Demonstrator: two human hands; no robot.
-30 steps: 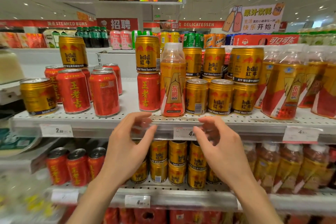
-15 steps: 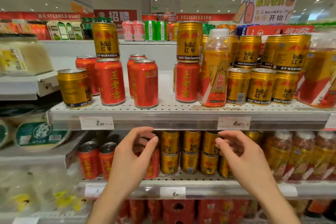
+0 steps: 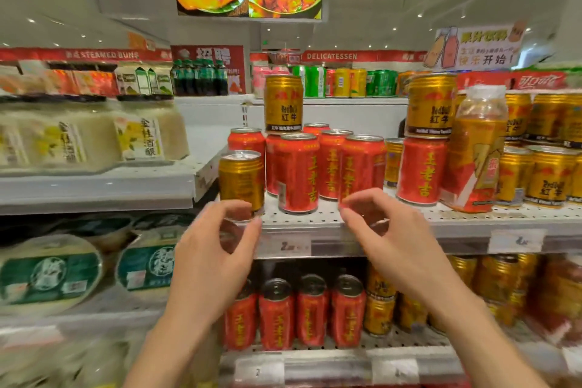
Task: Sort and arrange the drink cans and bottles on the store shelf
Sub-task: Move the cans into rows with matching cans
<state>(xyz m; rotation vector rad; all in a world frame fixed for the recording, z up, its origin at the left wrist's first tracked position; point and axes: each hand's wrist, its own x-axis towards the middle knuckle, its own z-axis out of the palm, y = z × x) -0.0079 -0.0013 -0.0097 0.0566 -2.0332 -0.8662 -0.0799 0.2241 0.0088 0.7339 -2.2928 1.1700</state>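
— So, what are the hands doing?
— Both are hovering empty, fingers loosely curled: the left hand (image 3: pixel 217 257) is reaching just below a gold Red Bull can (image 3: pixel 242 180) standing at the shelf edge (image 3: pixel 302 224), the right hand (image 3: pixel 390 239) is sitting before the red Wanglaoji cans (image 3: pixel 327 167).
— And the bottle?
— The orange-labelled bottle (image 3: pixel 475 151) is standing further right.

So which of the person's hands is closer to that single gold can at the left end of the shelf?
The left hand. Its fingertips reach the base of the gold can. The right hand is off to the can's right, in front of the red cans.
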